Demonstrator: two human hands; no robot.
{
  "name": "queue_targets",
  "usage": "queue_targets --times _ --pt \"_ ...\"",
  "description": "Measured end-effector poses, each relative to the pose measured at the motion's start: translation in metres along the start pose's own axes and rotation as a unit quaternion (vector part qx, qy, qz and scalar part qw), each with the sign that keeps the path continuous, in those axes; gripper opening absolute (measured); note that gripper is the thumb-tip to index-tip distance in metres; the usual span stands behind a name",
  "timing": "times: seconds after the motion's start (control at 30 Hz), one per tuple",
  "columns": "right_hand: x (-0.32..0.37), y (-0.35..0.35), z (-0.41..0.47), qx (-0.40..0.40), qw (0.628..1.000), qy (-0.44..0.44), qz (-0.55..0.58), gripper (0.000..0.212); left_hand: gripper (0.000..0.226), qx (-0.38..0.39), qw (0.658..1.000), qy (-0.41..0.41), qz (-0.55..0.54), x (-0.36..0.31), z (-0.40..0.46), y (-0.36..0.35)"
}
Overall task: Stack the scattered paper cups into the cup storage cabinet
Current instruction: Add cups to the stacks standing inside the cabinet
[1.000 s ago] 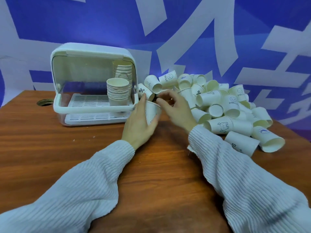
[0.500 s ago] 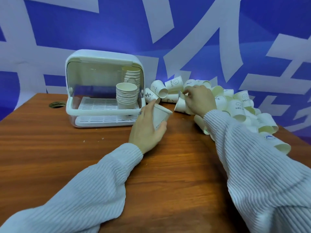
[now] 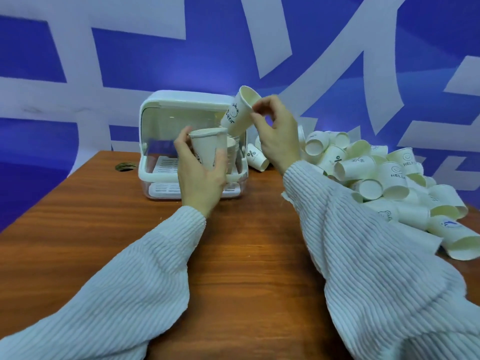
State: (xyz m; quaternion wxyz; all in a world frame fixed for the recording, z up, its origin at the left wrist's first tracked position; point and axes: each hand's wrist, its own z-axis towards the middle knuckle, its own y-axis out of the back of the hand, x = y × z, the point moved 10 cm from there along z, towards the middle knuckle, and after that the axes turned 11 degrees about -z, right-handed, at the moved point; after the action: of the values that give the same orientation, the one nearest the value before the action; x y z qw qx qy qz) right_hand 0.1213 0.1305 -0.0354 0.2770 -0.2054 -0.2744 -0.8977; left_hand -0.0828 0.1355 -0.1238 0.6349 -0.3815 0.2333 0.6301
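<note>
White cup [image 3: 207,149]: upright in my left hand [image 3: 201,178], fingers wrapped round it, in front of the cabinet [image 3: 166,110].
Bear cup [image 3: 239,113]: tilted, my right hand [image 3: 276,136] pinches its rim, bottom just above the white cup.
Pile [image 3: 376,178]: loose cups, right on the tabletop [image 3: 91,229].

- In my left hand [image 3: 200,175] I see an off-white paper cup [image 3: 207,149] with a faint dark print low on its side.
- My right hand [image 3: 276,133] pinches a white bear-print cup [image 3: 237,114], its lettering dark blue-green.
- Behind both hands sits the white cup storage cabinet [image 3: 181,105] with a clear lid and slotted white trays.
- Right of my right hand, the cup pile [image 3: 384,178] is cream-white with dark "HELLO" smile marks.
- Under my ribbed white sleeves [image 3: 376,255], the table [image 3: 246,255] is reddish-brown woodgrain.
- Beyond, the wall [image 3: 130,61] is blue with broad white strokes.
</note>
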Motion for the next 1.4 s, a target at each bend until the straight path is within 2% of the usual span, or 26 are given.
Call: queue_targets --times 0.1,0.23,0.33,0.47,0.57,0.67,0.8,1.0,1.13,1.27,1.4 --pt "0.006 -0.038 -0.002 0.057 0.996 0.026 -0.061 0.008 0.07 -0.053 0.998 0.024 -0.037 0.006 0.006 0.018" --pt "-0.008 -0.085 -0.011 0.199 0.971 0.02 -0.135 0.021 0.07 -0.067 0.996 0.037 -0.048 0.014 0.005 0.022" --pt "-0.013 -0.096 -0.029 0.229 0.957 0.04 -0.175 0.037 0.068 -0.078 0.996 0.021 -0.035 0.01 0.012 0.027" --pt "-0.008 -0.104 -0.041 0.219 0.95 0.066 -0.212 0.046 0.063 -0.093 0.995 0.007 -0.04 0.007 0.03 0.034" --pt "-0.01 -0.101 -0.038 0.2 0.965 0.026 -0.168 0.042 0.059 -0.079 0.996 0.008 -0.036 0.001 0.048 0.025" --pt "-0.013 -0.085 -0.042 0.135 0.984 -0.005 -0.114 0.032 0.063 -0.048 0.998 0.008 -0.025 -0.004 0.069 0.009" --pt "-0.021 -0.077 -0.049 0.098 0.992 -0.03 -0.075 0.03 0.061 0.024 0.998 -0.009 0.065 0.003 0.083 -0.022" --pt "-0.034 -0.057 -0.053 0.067 0.993 -0.039 -0.087 0.04 0.065 0.121 0.974 -0.015 0.193 0.024 0.082 -0.047" --pt "-0.052 -0.046 -0.055 0.059 0.991 -0.071 -0.098 0.04 0.06 0.133 0.962 -0.012 0.239 0.035 0.077 -0.048" --pt "-0.086 -0.037 -0.053 0.037 0.985 -0.123 -0.112 0.04 0.064 0.155 0.92 -0.014 0.359 0.056 0.066 -0.046" --pt "-0.125 -0.043 -0.049 0.052 0.967 -0.187 -0.163 0.041 0.072 0.167 0.923 0.003 0.345 0.07 0.057 -0.042"
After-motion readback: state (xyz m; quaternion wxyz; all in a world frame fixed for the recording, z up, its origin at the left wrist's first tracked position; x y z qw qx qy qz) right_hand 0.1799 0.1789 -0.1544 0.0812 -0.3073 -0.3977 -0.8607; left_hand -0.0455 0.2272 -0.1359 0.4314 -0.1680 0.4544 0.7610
